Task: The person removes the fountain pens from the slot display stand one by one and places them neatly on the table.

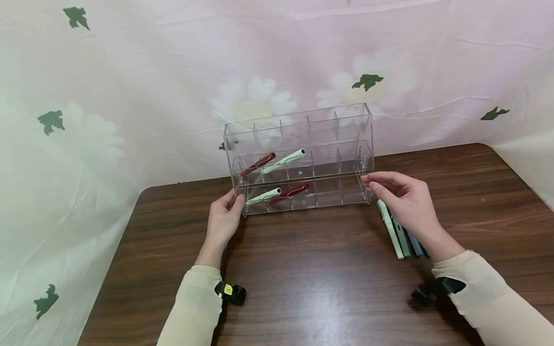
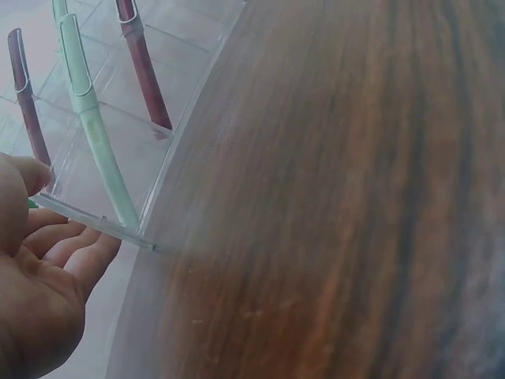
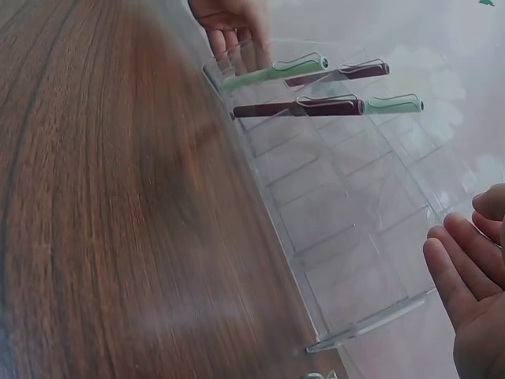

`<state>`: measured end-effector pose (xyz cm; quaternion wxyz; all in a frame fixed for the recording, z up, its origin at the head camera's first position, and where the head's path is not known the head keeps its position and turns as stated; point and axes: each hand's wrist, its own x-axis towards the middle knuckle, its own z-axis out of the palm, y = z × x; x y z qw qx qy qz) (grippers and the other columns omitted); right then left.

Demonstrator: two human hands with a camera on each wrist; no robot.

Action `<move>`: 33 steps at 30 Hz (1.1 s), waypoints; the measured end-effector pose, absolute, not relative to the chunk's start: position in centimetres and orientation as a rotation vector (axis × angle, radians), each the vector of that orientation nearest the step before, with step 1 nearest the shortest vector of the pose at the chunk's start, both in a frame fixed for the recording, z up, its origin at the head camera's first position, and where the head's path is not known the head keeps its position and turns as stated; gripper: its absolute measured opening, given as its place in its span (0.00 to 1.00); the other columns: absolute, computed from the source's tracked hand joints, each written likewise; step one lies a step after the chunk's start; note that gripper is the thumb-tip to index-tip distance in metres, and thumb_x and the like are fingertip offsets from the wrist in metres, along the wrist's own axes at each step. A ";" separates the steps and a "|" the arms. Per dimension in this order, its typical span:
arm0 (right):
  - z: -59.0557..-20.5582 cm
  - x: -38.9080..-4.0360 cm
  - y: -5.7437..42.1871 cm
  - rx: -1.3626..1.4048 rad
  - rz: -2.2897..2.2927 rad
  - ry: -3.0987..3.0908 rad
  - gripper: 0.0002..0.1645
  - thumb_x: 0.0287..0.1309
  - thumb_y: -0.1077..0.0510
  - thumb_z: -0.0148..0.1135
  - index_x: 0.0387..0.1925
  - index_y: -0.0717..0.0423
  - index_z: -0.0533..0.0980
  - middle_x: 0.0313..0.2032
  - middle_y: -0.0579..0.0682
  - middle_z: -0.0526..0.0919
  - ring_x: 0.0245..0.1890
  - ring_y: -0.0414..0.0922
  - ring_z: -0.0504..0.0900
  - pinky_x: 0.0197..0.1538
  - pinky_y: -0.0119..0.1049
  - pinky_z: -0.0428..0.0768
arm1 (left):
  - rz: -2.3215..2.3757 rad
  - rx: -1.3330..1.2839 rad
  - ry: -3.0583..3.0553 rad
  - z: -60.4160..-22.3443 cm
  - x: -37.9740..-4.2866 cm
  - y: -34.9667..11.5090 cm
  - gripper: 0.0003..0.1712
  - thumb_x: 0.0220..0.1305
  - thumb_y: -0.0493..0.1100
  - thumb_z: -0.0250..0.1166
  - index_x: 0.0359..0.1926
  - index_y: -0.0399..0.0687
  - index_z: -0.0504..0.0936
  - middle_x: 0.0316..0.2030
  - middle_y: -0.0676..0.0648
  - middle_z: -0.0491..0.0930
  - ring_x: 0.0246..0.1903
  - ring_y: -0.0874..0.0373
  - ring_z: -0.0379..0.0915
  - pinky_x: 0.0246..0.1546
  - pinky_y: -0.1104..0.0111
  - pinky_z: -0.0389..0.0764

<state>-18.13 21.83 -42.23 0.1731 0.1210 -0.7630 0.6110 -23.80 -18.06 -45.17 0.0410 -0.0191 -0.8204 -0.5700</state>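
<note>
A clear tiered pen rack stands at the back of the table, its compartments set in rows. My left hand holds its left side wall, the thumb over the edge and the fingers along the outside, as the left wrist view shows. At the opposite end is my right hand, its fingers loosely bent beside the right wall and holding nothing. Within the rack's left part, a mint pen and a dark red pen lean in front; another dark red pen and mint pen lean behind.
Below my right hand, several pens lie side by side, including a mint one, a dark green one and a blue one. The brown wooden table meets a flowered cloth backdrop behind the rack.
</note>
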 end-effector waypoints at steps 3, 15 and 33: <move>-42.3 -18.2 21.6 0.354 1.740 -2.161 0.14 0.73 0.66 0.67 0.56 0.70 0.85 0.48 0.37 0.94 0.47 0.32 0.92 0.48 0.24 0.88 | -1.737 -0.058 -2.516 -45.2 -23.8 -18.1 0.27 0.82 0.42 0.60 0.74 0.36 0.75 0.67 0.34 0.81 0.69 0.46 0.77 0.72 0.51 0.78; -42.5 -18.5 20.7 0.422 1.741 -2.145 0.15 0.73 0.67 0.67 0.57 0.68 0.85 0.52 0.43 0.93 0.50 0.33 0.91 0.51 0.24 0.87 | -1.772 -0.036 -2.515 -45.2 -23.7 -18.2 0.27 0.82 0.42 0.61 0.75 0.36 0.75 0.67 0.34 0.81 0.70 0.46 0.77 0.72 0.51 0.77; -42.7 -19.4 18.2 0.499 1.856 -2.092 0.17 0.71 0.71 0.67 0.59 0.69 0.84 0.56 0.54 0.92 0.55 0.38 0.91 0.56 0.27 0.87 | -1.755 -0.043 -2.511 -45.4 -23.8 -18.2 0.27 0.82 0.42 0.61 0.74 0.34 0.75 0.66 0.33 0.82 0.69 0.45 0.77 0.73 0.50 0.77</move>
